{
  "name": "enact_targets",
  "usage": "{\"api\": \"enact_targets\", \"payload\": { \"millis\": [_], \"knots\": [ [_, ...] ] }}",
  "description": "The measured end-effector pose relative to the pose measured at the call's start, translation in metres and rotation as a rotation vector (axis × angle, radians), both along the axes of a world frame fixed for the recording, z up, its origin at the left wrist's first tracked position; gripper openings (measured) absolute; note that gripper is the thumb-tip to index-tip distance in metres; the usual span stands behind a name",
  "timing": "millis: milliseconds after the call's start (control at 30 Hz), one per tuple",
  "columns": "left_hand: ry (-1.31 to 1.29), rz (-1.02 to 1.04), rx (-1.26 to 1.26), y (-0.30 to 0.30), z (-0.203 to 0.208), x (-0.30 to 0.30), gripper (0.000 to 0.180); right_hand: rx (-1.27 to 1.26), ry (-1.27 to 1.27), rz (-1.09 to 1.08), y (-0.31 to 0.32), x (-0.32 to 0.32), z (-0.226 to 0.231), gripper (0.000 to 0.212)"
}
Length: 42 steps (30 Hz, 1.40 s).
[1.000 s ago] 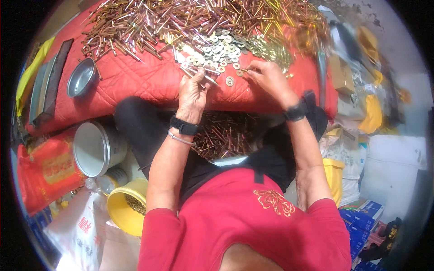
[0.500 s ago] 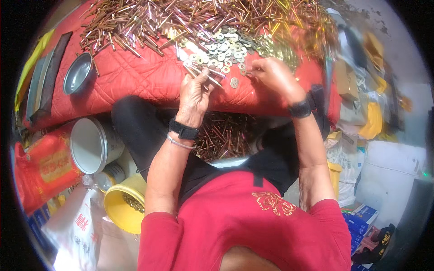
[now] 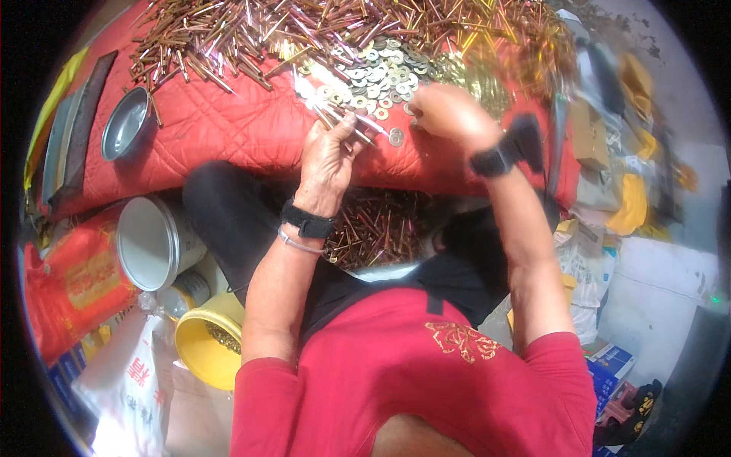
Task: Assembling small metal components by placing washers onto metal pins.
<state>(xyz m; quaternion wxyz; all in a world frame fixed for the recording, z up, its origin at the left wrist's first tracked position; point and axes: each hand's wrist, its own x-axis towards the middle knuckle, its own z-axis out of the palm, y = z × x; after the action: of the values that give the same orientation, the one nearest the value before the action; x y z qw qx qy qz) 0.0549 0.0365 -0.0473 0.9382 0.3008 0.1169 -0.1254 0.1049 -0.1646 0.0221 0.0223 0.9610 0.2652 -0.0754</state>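
Several thin, copper-coloured metal rods [image 3: 333, 120] stick out of my left hand [image 3: 329, 152], whose fingers are closed round them. One rod tip reaches close to a lone pair of overlapping flat washers [image 3: 395, 137] on the red quilted cover [image 3: 228, 133]. Just beyond lies a heap of washers [image 3: 384, 80], brass and grey, with round holes. My right hand [image 3: 451, 114] is bent over the heap's right edge, blurred, its fingertips drawn together at the cover. What they pinch, if anything, is hidden.
A large pile of similar rods [image 3: 304, 27] spreads along the far side. A metal bowl [image 3: 127, 126] stands at the left. More rods [image 3: 377, 232] lie below the cover's edge, between my legs. A white bucket [image 3: 148, 244] and yellow bucket [image 3: 205, 346] stand lower left.
My right hand has shifted slightly up and left, toward the washer heap, and its wrist has turned. My left hand keeps its rods and has barely moved.
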Motion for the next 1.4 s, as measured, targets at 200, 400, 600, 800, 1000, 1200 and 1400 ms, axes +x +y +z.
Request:
{"api": "enact_targets", "payload": {
  "millis": [200, 400, 600, 800, 1000, 1200, 1400],
  "knots": [
    [0.032, 0.060, -0.048, -0.002, 0.002, -0.003, 0.017, -0.088, 0.116, 0.134, 0.017, 0.014, 0.015, 0.014],
    [-0.039, 0.027, -0.080, -0.008, 0.001, -0.003, 0.021, 0.515, -0.024, -0.055, -0.027, -0.042, -0.020, 0.016],
    [-0.047, 0.049, -0.058, -0.003, -0.009, -0.001, 0.022, 1.132, 0.187, -0.336, 0.021, -0.086, -0.004, 0.017],
    [-0.057, 0.006, -0.045, -0.003, 0.000, -0.003, 0.020, 1.122, 0.161, -0.407, 0.022, -0.090, -0.008, 0.018],
    [-0.121, -0.038, 0.018, -0.002, 0.001, -0.008, 0.020, 1.096, 0.133, -0.262, 0.026, -0.094, 0.003, 0.017],
    [-0.087, -0.040, -0.007, -0.009, 0.005, -0.010, 0.021, 1.018, -0.318, -0.283, 0.049, -0.081, -0.010, 0.014],
    [0.018, -0.060, -0.018, -0.018, 0.002, -0.017, 0.020, 1.401, -0.144, -0.336, 0.054, -0.062, -0.022, 0.020]
  ]
}}
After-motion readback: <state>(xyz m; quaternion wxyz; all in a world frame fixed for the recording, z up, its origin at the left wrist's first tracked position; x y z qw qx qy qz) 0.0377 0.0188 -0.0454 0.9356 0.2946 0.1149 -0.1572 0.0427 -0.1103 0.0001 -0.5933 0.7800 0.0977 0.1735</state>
